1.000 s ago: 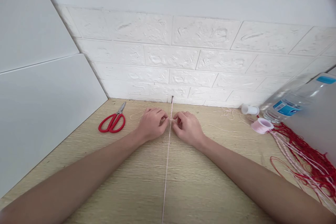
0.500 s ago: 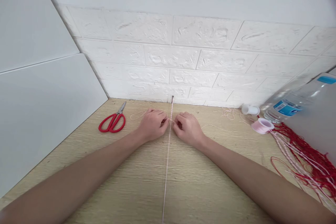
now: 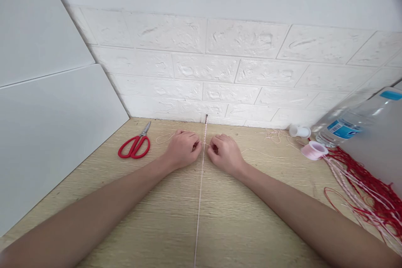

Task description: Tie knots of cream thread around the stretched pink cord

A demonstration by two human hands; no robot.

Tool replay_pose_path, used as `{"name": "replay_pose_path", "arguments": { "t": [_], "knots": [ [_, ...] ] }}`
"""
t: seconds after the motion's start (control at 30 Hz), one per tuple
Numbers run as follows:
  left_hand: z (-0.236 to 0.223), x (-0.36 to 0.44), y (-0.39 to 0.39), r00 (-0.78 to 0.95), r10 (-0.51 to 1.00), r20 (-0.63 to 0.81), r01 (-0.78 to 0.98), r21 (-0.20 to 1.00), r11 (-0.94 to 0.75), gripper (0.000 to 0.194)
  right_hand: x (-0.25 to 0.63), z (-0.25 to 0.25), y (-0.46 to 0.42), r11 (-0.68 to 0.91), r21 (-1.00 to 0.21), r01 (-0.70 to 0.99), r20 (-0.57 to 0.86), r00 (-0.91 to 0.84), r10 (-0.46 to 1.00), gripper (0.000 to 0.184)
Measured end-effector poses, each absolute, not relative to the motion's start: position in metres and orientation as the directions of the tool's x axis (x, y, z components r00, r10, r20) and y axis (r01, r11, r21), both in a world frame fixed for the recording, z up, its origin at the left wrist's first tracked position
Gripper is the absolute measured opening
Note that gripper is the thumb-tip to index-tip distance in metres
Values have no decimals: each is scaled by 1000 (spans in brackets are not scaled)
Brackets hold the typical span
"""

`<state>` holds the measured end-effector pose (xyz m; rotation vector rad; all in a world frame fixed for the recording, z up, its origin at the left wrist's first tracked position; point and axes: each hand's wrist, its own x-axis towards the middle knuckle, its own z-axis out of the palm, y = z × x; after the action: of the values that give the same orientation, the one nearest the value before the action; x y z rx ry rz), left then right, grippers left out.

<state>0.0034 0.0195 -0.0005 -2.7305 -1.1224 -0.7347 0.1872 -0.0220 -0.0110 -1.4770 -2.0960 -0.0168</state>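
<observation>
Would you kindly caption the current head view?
Bare left hand and right hand flanking a taut pale-pink cord, red-handled metal scissors at left.

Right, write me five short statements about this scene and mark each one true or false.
1. The scissors lie between the hands. False: they lie to the left of the left hand.
2. The cord runs between the left and right hands. True.
3. The bottle has a red cap. False: its cap is blue.
4. The white spool is farther left than the pink spool. True.
5. The red strands are over by the scissors. False: they lie at the far right, below the bottle in the view.
</observation>
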Motion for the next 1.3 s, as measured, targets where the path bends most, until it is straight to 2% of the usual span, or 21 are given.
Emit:
{"name": "replay_pose_path", "arguments": {
  "t": [0.57, 0.93, 1.3],
  "knots": [
    [-1, 4, 20, 600, 643, 475, 700, 76, -710, 23, 187, -11, -22, 378, -308, 873, 447, -218, 867, 23],
    [0, 2, 21, 598, 661, 454, 693, 122, -710, 23, 188, -11, -22, 384, -327, 863, 434, -224, 873, 23],
    [-4, 3, 22, 588, 649, 483, 706, 86, -703, 29, 188, -13, -21, 378, -313, 871, 435, -222, 873, 25]
  ]
}}
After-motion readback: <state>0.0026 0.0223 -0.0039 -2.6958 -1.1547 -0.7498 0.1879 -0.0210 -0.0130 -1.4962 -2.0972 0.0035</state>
